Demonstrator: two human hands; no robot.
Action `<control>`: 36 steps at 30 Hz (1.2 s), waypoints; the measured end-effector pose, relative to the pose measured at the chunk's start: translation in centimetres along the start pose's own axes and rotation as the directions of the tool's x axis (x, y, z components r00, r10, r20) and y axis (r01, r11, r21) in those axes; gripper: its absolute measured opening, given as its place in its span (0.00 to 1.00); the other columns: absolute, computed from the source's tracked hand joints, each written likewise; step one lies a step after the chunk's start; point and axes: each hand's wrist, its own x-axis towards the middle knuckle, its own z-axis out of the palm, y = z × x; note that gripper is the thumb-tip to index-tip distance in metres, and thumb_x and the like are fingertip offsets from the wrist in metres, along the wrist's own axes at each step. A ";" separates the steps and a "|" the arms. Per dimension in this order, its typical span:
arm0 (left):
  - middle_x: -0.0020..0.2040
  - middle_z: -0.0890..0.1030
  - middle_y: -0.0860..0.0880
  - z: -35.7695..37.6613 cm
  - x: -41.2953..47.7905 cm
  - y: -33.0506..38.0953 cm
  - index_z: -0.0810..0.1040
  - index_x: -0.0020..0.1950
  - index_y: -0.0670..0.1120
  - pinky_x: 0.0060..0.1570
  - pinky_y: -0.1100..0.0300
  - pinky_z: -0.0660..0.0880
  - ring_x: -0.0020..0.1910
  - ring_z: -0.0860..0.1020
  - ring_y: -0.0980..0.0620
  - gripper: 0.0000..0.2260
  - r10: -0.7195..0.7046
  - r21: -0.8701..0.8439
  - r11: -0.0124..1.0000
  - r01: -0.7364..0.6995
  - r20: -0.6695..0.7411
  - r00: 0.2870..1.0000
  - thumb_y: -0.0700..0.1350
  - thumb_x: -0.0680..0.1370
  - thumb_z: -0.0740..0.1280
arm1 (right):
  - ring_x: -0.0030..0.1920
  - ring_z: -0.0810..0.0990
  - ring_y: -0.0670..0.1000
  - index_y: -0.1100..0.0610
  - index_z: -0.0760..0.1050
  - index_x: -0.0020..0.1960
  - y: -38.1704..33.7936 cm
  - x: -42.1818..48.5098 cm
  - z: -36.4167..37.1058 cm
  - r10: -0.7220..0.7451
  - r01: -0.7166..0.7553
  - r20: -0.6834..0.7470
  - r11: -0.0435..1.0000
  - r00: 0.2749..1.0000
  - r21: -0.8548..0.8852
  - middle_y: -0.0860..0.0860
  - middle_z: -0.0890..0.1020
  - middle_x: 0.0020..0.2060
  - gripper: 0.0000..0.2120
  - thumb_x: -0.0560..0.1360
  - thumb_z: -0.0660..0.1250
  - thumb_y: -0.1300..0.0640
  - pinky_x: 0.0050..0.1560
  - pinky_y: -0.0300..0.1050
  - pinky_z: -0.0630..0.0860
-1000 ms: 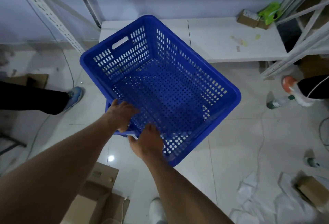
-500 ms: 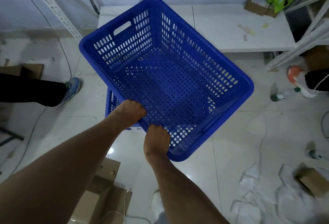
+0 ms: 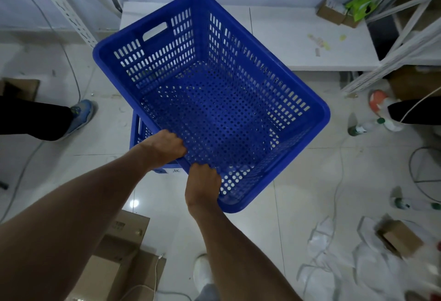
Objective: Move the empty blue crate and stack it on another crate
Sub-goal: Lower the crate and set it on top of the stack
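Observation:
An empty blue perforated crate point(image 3: 250, 66) is held up in the air, tilted and turned diagonally. My left hand point(image 3: 163, 147) grips its near rim, and my right hand point(image 3: 202, 184) grips the same rim just to the right. Below it, a second blue crate point(image 3: 139, 131) stands on the floor, mostly hidden by the held crate; only its left side and near corner show.
A low white platform point(image 3: 298, 38) lies behind, with small cardboard boxes point(image 3: 330, 12) and a green bag. White shelf frames rise at left and right. Other persons' feet point(image 3: 80, 115) stand left and right. Cardboard boxes point(image 3: 124, 253), bottles point(image 3: 362, 127), cables and crumpled paper litter the floor.
The crate has risen and swung toward me and to the right, uncovering more of the lower crate. Both hands have shifted along the near rim and closed more tightly on it.

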 end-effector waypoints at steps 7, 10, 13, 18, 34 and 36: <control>0.61 0.81 0.49 -1.3 -0.4 0.3 0.78 0.66 0.46 0.61 0.57 0.75 0.58 0.79 0.49 0.14 0.025 0.013 1.000 -0.025 0.004 1.000 0.42 0.81 0.65 | 0.44 0.82 0.54 0.57 0.79 0.50 0.7 -0.6 -0.4 -0.019 0.022 -0.088 0.999 0.996 0.035 0.54 0.84 0.43 0.03 0.78 0.67 0.62 0.46 0.47 0.79; 0.58 0.82 0.49 -2.3 -0.3 0.4 0.80 0.63 0.46 0.59 0.55 0.77 0.56 0.80 0.48 0.13 0.023 0.062 0.998 -0.024 0.011 1.000 0.40 0.80 0.66 | 0.41 0.83 0.53 0.57 0.80 0.48 1.8 -1.1 -1.6 -0.004 0.009 -0.091 0.999 0.996 0.048 0.53 0.85 0.40 0.04 0.77 0.67 0.63 0.42 0.46 0.78; 0.57 0.83 0.49 -3.5 -0.2 1.6 0.81 0.60 0.47 0.56 0.52 0.78 0.56 0.80 0.46 0.12 -0.007 0.060 0.998 0.003 0.072 0.997 0.38 0.79 0.65 | 0.29 0.81 0.55 0.59 0.81 0.36 2.7 -1.8 -2.7 0.008 0.003 -0.098 0.994 0.995 0.113 0.55 0.82 0.28 0.07 0.66 0.78 0.67 0.30 0.47 0.79; 0.55 0.83 0.49 -4.6 0.2 4.3 0.82 0.58 0.48 0.53 0.53 0.79 0.55 0.81 0.46 0.13 -0.087 0.025 0.996 0.085 0.086 0.992 0.37 0.77 0.67 | 0.22 0.78 0.56 0.59 0.79 0.30 5.9 -1.9 -2.5 -0.029 0.056 -0.186 0.988 0.982 0.141 0.55 0.79 0.22 0.15 0.52 0.83 0.71 0.21 0.47 0.77; 0.49 0.82 0.50 -7.5 5.7 9.8 0.79 0.55 0.49 0.47 0.56 0.79 0.49 0.81 0.49 0.14 -0.387 -0.246 0.880 0.405 0.121 0.914 0.34 0.74 0.71 | 0.29 0.71 0.53 0.53 0.67 0.38 14.8 4.2 -6.3 -0.261 0.241 -0.005 0.899 0.965 -0.366 0.49 0.73 0.28 0.15 0.70 0.70 0.68 0.32 0.45 0.66; 0.49 0.82 0.50 -7.8 6.3 9.8 0.79 0.55 0.48 0.46 0.56 0.78 0.49 0.81 0.49 0.14 -0.386 -0.262 0.877 0.403 0.115 0.915 0.34 0.73 0.71 | 0.28 0.70 0.53 0.53 0.68 0.38 15.2 4.8 -6.9 -0.261 0.242 -0.001 0.895 0.965 -0.374 0.48 0.72 0.28 0.14 0.71 0.68 0.69 0.32 0.45 0.66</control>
